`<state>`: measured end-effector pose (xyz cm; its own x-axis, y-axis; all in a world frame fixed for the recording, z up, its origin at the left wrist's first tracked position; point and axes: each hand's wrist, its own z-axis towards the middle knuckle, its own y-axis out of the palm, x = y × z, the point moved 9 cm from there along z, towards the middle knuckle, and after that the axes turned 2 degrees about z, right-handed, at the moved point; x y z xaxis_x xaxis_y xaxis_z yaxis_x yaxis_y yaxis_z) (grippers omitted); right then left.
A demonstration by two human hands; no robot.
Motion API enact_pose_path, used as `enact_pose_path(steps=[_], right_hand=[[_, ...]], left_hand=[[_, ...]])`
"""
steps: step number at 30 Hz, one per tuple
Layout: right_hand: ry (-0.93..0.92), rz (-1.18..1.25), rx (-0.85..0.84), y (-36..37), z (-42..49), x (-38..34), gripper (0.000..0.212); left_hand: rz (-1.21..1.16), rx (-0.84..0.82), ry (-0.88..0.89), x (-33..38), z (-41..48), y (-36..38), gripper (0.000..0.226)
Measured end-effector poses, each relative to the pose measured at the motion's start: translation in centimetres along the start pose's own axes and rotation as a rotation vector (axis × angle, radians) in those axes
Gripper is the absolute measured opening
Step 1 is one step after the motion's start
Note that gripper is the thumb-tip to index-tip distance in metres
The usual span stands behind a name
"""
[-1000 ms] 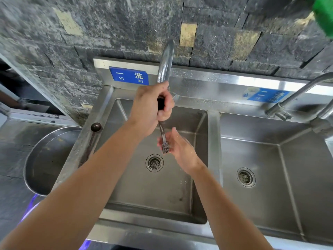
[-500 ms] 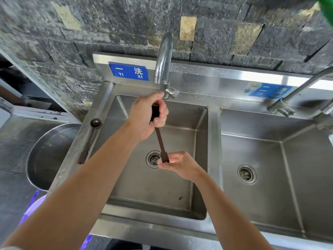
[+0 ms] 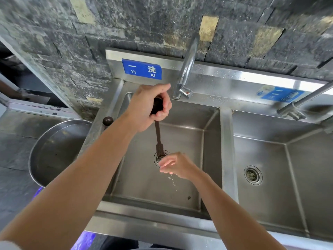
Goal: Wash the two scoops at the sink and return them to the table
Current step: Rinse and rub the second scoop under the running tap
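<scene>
My left hand (image 3: pixel 149 107) grips the bowl end of a dark brown scoop (image 3: pixel 159 134) over the left sink basin (image 3: pixel 180 177), its long handle hanging straight down toward the drain. My right hand (image 3: pixel 175 165) is just below the handle's tip with fingers loosely curled, holding nothing, and water drips off it. The second dark scoop (image 3: pixel 107 121) lies on the sink's left rim, mostly hidden behind my left forearm. The faucet (image 3: pixel 187 69) curves above the basin.
A right basin (image 3: pixel 288 177) with its own drain sits beside the left one, with a second tap (image 3: pixel 297 107) at its back. A large round steel bowl (image 3: pixel 54 150) stands on the dark counter to the left. A stone wall rises behind.
My left hand lowered the scoop away from the faucet. My right hand slid down off the handle's end and now hangs below it, dripping.
</scene>
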<state>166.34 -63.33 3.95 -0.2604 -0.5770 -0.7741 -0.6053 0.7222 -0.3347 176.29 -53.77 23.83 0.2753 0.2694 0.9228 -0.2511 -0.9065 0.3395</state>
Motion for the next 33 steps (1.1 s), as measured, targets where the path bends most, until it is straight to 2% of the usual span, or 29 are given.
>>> enact_pose_path(steps=[3,5,9,12,16,17,19,22,27,29,32,33], right_hand=[[-0.042,0.081,-0.001,0.3,0.8,-4.3,0.039],[-0.069,0.169,0.020,0.7,1.7,-7.4,0.033],[-0.070,0.299,0.108,2.5,3.9,-11.1,0.006],[-0.049,0.343,0.128,4.9,5.6,-12.3,0.011],[-0.051,0.411,0.150,7.7,7.5,-14.1,0.019],[-0.053,0.428,0.162,8.2,7.9,-14.5,0.018],[-0.053,0.459,0.187,8.8,8.4,-15.2,0.014],[-0.038,0.452,0.199,9.9,8.8,-15.8,0.010],[0.083,0.240,0.394,10.2,9.3,-14.5,0.007],[0.097,0.208,0.462,10.0,9.3,-14.3,0.013],[0.079,0.201,0.470,10.2,9.3,-14.3,0.006],[0.072,0.204,0.471,10.3,9.3,-14.3,0.010]], left_hand=[[0.020,0.007,-0.030,-0.4,-0.2,-3.0,0.049],[0.009,-0.005,-0.045,-0.7,-0.4,-4.7,0.048],[-0.026,-0.080,-0.066,-0.6,-0.5,-8.7,0.041],[-0.114,-0.111,-0.116,-0.3,-0.6,-11.9,0.027],[-0.381,-0.002,-0.209,-1.3,-1.0,-17.3,0.031],[-0.335,0.021,-0.231,-1.9,-1.3,-18.6,0.032],[-0.062,0.025,-0.295,-3.4,-2.1,-20.9,0.038],[0.314,0.001,-0.341,-5.2,-3.7,-23.0,0.026],[0.780,0.024,-0.129,-4.4,-3.8,-23.3,0.021],[0.920,0.043,-0.024,-3.5,-3.8,-22.3,0.018],[1.053,0.018,0.050,-3.0,-3.7,-20.5,0.016],[1.085,0.002,0.048,-3.1,-3.7,-20.1,0.016]])
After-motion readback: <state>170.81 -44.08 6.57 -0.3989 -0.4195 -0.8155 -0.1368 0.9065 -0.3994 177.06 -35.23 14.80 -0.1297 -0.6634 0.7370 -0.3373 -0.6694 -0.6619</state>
